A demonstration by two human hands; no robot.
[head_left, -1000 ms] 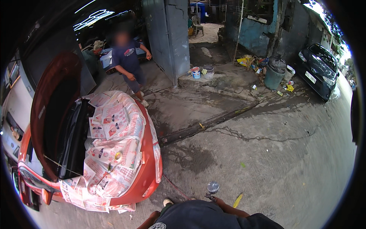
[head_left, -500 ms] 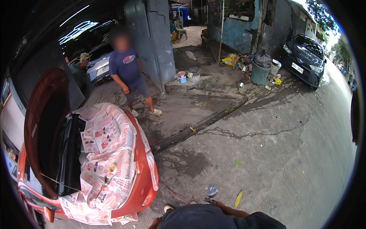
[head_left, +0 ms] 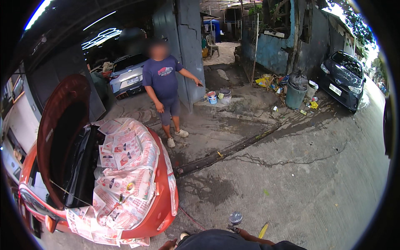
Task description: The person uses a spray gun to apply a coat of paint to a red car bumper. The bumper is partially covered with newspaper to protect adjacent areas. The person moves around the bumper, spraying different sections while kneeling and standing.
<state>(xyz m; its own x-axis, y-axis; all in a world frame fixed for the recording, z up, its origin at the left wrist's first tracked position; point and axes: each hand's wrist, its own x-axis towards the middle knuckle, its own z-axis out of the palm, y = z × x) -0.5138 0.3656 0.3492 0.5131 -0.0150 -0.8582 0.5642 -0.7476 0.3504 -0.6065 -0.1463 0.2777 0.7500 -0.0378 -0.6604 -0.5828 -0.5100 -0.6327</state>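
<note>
At the lower edge, my right hand [head_left: 236, 230] is closed around a paint spray gun, whose round, greyish cup [head_left: 236, 217] stands out above the fingers. My left hand [head_left: 168, 245] shows only in part beside my dark shirt, and its fingers cannot be made out. To my left is a red car [head_left: 166, 208] with its hood [head_left: 62, 133] raised. Printed paper sheets [head_left: 125, 183] cover much of the front, and a small yellowish roll [head_left: 130, 186] lies on them.
A person [head_left: 164, 79] stands beyond the car, one arm stretched out to the right. A thin reddish hose [head_left: 191, 218] runs along the ground near my feet. Paint buckets [head_left: 212, 98], a trash bin [head_left: 296, 93] and a parked dark car [head_left: 343, 79] are farther off.
The person beyond the car has raised an arm and now points to the right. My view has turned slightly left, so the scene sits farther right. The spray gun stays in my right hand.
</note>
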